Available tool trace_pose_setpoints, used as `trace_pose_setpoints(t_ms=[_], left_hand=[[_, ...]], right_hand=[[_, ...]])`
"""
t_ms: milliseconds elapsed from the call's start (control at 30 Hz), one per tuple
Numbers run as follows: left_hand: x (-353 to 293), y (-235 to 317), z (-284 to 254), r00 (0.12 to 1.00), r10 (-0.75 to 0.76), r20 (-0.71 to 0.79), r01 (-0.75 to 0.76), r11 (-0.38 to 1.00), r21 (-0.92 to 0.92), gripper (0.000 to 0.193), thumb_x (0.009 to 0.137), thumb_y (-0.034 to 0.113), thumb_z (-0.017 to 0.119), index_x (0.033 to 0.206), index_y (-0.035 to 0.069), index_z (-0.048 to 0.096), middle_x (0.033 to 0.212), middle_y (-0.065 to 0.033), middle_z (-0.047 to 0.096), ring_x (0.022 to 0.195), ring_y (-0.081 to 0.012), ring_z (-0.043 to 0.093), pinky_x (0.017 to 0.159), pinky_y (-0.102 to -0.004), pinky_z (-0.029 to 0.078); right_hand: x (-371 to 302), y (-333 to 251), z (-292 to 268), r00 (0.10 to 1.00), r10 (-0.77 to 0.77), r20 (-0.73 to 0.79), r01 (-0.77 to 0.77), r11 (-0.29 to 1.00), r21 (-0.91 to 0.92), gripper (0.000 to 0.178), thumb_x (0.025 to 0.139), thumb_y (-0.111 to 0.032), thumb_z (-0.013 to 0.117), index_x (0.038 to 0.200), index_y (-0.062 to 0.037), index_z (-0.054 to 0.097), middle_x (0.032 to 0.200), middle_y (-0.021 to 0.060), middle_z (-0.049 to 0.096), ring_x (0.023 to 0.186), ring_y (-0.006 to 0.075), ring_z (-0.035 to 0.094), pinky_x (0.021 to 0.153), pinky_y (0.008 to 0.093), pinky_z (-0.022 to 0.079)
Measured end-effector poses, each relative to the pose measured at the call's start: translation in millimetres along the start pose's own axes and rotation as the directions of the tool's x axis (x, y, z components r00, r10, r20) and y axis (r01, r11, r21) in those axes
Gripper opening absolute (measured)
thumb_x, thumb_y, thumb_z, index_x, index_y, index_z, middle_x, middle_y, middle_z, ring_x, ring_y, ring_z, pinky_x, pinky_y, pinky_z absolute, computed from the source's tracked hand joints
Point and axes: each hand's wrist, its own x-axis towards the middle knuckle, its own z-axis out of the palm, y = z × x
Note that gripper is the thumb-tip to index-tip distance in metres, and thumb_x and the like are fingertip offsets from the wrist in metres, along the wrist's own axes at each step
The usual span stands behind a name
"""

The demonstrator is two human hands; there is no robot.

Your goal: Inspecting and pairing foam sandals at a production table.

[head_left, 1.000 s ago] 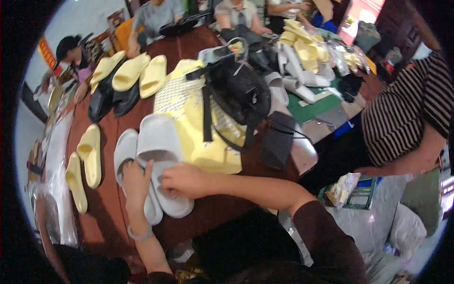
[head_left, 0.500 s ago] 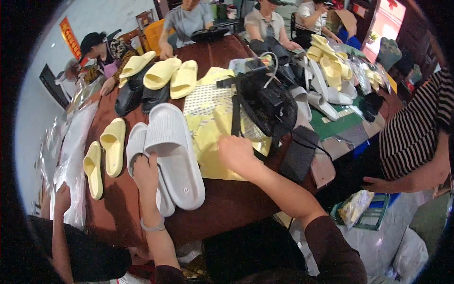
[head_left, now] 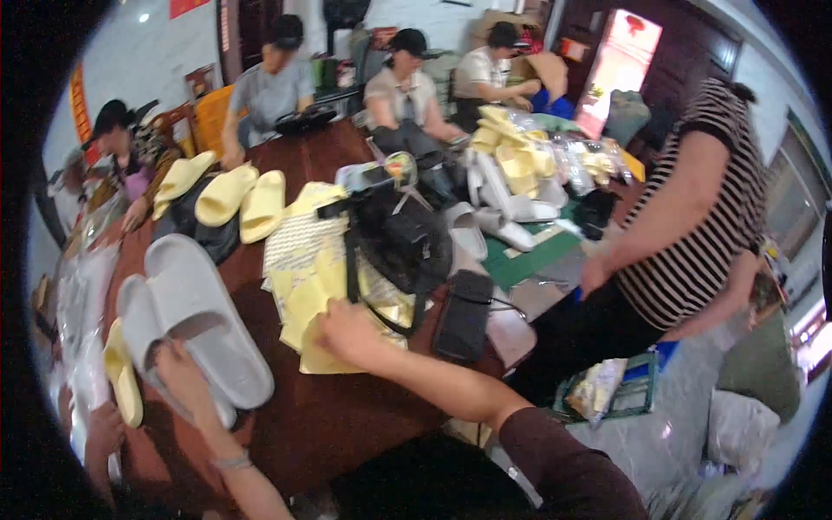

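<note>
My left hand (head_left: 184,374) is closed at the foot opening of the smaller grey slide slipper (head_left: 137,314), fingers gripping its upper edge. Against that slipper's right side lies a larger grey slipper (head_left: 221,334). A small yellow slipper (head_left: 124,381) shows just left of the pair. My right hand (head_left: 347,334) is closed at the near part of some yellow paper sheets (head_left: 299,299), its fingertips partly hidden. Beyond that hand, a black mesh bag (head_left: 403,243) with a strap rests on the sheets.
Yellow slippers (head_left: 263,206) sit on black footwear farther back. A dark phone (head_left: 462,316) lies right of the bag. Piled slippers (head_left: 507,156) lie beyond a green mat (head_left: 533,260). Several people sit around; a person in stripes (head_left: 693,208) stands at right. Another hand (head_left: 104,429) is at left.
The view has swung right. The grey slippers have shifted left with my left hand, away from the yellow sheets, and one small yellow slipper is now hidden. My right hand has come slightly nearer.
</note>
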Motion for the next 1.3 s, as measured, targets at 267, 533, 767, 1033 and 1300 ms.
trace_pose_setpoints(t_ms=[267, 533, 767, 1033, 1300], left_hand=[[20, -78, 36, 0.973, 0.146, -0.176, -0.092, 0.955, 0.282, 0.042, 0.096, 0.025, 0.05, 0.126, -0.004, 0.051, 0.125, -0.0238, 0.053, 0.114, -0.0409, 0.049, 0.097, -0.0435, 0.04], [-32, 53, 21, 0.878, 0.479, 0.007, -0.476, 0.874, -0.1, 0.04, 0.094, 0.018, 0.052, 0.129, -0.001, 0.049, 0.131, -0.0223, 0.049, 0.12, -0.0384, 0.048, 0.1, -0.0437, 0.038], [-81, 76, 30, 0.537, 0.555, 0.635, -0.616, 0.772, -0.155, 0.057, 0.095, 0.03, 0.05, 0.14, -0.002, 0.034, 0.147, -0.0247, 0.029, 0.135, -0.0408, 0.028, 0.11, -0.0457, 0.026], [-77, 73, 32, 0.518, 0.581, 0.628, -0.621, 0.76, -0.191, 0.058, 0.094, 0.033, 0.051, 0.14, 0.002, 0.035, 0.146, -0.0243, 0.031, 0.135, -0.0396, 0.029, 0.109, -0.0468, 0.029], [-78, 74, 30, 0.523, 0.583, 0.622, -0.618, 0.762, -0.195, 0.057, 0.095, 0.034, 0.05, 0.139, 0.0, 0.037, 0.146, -0.0241, 0.031, 0.135, -0.0395, 0.03, 0.108, -0.0471, 0.029]], right_hand=[[-4, -6, 4, 0.995, 0.096, -0.027, -0.086, 0.966, 0.245, 0.042, 0.077, -0.032, 0.07, 0.101, -0.0002, 0.057, 0.095, 0.0147, 0.055, 0.092, 0.03, 0.057, 0.075, 0.0395, 0.049], [-11, 0, 26, 0.971, -0.146, -0.189, 0.159, 0.986, 0.055, 0.079, 0.074, -0.051, 0.067, 0.122, 0.0097, 0.048, 0.134, 0.0304, 0.038, 0.126, 0.043, 0.037, 0.106, 0.0445, 0.032], [0, -2, 39, 0.969, -0.183, -0.167, 0.178, 0.983, -0.041, 0.065, 0.08, -0.033, 0.064, 0.125, 0.0109, 0.046, 0.136, 0.0313, 0.038, 0.126, 0.0423, 0.038, 0.104, 0.0462, 0.033], [-11, -1, 20, 0.97, -0.218, -0.108, 0.222, 0.975, 0.023, 0.081, 0.083, -0.052, 0.058, 0.131, 0.0095, 0.039, 0.139, 0.0311, 0.034, 0.132, 0.0432, 0.032, 0.109, 0.0479, 0.028], [-8, 2, 35, 0.931, -0.318, -0.181, 0.329, 0.944, 0.034, 0.069, 0.085, -0.043, 0.059, 0.129, 0.0062, 0.042, 0.138, 0.0285, 0.036, 0.13, 0.0412, 0.036, 0.107, 0.0475, 0.031]])
